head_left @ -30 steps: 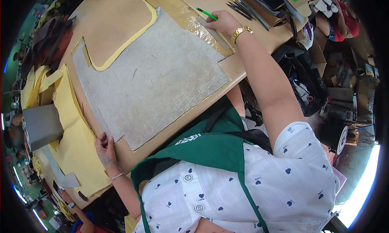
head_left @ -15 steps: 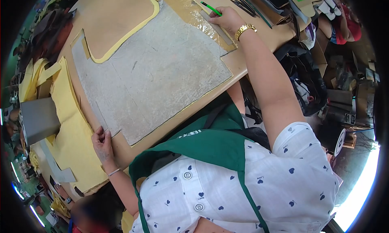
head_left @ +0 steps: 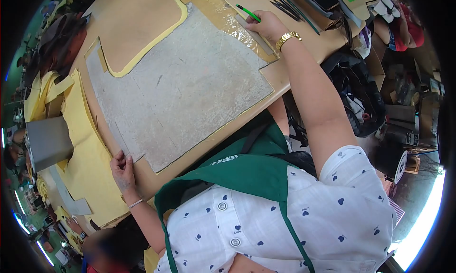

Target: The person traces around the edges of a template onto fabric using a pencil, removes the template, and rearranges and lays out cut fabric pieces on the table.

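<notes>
A large grey pattern sheet with scratched faces and a cut-out curve lies flat on the table, over yellow material that shows along its curved edge. At the sheet's near left corner, my left hand has its fingers and thumb closed together on the edge. My right hand grips a green pencil, pointing up and left. Its fingers also rest at a narrow grey strip along the right side, beside clear shiny tape on a brown strip.
Several pencils lie beyond my right hand on the brown table. Yellow sheets and a grey box-like block are at the left. A black bag is beside the table at right. Other people sit nearby.
The view has shifted slightly, so the sheet and left hand appear a little lower and to the right. Both hands keep nearly the same hold.
</notes>
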A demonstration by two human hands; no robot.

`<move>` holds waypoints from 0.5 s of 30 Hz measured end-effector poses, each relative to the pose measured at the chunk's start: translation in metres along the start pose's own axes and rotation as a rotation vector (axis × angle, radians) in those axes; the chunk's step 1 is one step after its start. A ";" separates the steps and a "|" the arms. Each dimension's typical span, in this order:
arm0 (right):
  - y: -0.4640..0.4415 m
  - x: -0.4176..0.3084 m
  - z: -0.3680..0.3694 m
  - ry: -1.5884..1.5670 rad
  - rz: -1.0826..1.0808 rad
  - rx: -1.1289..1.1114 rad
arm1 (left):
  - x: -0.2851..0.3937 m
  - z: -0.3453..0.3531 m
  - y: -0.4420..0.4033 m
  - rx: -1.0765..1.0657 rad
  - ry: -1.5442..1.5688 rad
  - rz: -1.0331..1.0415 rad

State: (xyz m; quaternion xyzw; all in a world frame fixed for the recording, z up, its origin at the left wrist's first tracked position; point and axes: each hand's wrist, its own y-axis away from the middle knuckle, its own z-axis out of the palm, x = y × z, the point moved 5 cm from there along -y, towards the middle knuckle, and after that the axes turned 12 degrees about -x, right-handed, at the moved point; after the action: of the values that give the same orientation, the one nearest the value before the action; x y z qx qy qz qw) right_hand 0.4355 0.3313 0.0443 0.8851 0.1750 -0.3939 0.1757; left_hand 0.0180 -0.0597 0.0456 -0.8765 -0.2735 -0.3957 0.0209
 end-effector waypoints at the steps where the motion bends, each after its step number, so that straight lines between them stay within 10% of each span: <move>1: 0.000 -0.001 0.000 0.006 0.003 0.001 | -0.001 0.000 0.000 -0.002 0.010 -0.006; 15: -0.004 0.000 -0.004 0.063 -0.039 -0.040 | 0.019 0.002 0.006 0.069 0.069 0.061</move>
State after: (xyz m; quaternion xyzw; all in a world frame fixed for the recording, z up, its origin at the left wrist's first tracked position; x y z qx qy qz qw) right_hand 0.4364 0.3361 0.0455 0.8899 0.2054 -0.3653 0.1801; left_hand 0.0323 -0.0552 0.0582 -0.8690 -0.2591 -0.4153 0.0726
